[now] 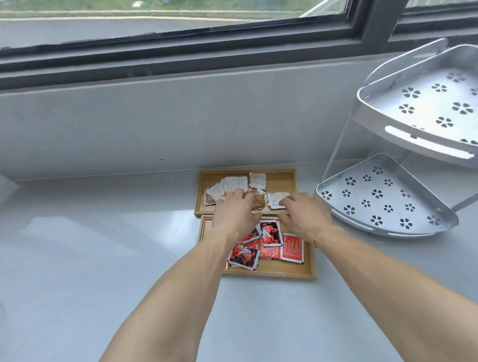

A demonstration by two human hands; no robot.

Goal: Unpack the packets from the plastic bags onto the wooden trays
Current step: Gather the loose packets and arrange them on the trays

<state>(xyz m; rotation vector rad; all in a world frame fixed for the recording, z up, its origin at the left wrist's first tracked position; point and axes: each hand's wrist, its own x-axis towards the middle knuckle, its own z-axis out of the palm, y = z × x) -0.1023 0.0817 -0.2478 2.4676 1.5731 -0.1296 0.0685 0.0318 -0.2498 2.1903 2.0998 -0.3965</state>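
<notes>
Both hands over the far wooden tray (pixel 277 178) — the left hand (pixel 234 213) rests loosely curled on the white packets (pixel 234 184), the right hand (pixel 304 214) pinches one white packet (pixel 276 199) at its fingertips. Red packets (pixel 267 242) lie scattered in the near tray (pixel 269 273) — on the pale counter (pixel 95 247).

Both arms reach across the pale desk (pixel 96 261) to two wooden trays set end to end. The left hand (pixel 233 212) rests on white and brown packets (pixel 232 184) in the far tray (pixel 280 178); the right hand (pixel 302 214) pinches a white packet (pixel 276 199) at its near edge. Red packets (pixel 267 244) fill the near tray (pixel 269 272). A perforated corner shelf (pixel 426 128) stands right.
</notes>
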